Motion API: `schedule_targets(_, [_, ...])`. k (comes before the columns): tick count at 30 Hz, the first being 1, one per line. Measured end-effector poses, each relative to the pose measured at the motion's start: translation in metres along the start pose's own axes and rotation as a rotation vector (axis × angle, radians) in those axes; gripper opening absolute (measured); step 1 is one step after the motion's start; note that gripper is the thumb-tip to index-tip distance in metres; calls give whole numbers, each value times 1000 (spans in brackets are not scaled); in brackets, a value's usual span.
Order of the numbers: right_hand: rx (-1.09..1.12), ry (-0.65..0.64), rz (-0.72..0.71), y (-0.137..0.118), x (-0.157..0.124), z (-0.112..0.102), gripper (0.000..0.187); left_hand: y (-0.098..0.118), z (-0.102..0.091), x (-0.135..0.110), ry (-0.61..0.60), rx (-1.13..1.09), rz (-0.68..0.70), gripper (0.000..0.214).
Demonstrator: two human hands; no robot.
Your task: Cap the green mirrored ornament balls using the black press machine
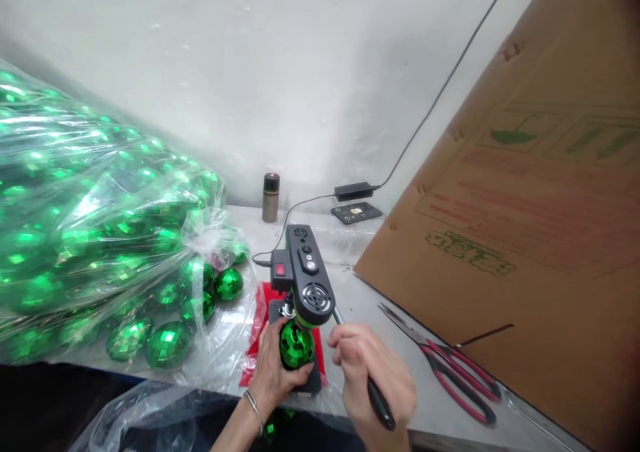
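Note:
My left hand (273,365), with a bracelet at the wrist, curls round a shiny green faceted ball (297,345). The ball sits directly under the head of a small black bench machine (311,275), which has round vents and a red switch. Whether the ball touches the head is hard to make out. My right hand (377,382) is wrapped round the black grip of a lever (381,409) on the machine's right side. Beneath the machine's dark base lies a red sheet (253,365).
A clear plastic bag (100,212) full of green balls fills the left, with loose balls (229,284) by its mouth. Scissors (445,362) lie right, beside a large cardboard box (525,192). A small bottle (271,199), a power adapter (355,191) and a phone (357,213) stand behind.

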State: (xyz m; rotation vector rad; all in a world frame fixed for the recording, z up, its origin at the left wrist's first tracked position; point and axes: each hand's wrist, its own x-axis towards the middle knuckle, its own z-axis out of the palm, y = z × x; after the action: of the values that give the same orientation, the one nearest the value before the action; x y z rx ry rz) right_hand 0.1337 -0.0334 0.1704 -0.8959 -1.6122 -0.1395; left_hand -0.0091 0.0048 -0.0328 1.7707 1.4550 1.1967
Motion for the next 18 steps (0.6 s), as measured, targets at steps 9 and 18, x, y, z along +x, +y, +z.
schedule_targets(9, [109, 143, 138, 7, -32, 20, 42, 5, 2, -3, 16, 51, 65, 83])
schedule_targets(18, [116, 229, 193, 10, -41, 29, 46, 14, 0, -2, 2, 24, 55, 79])
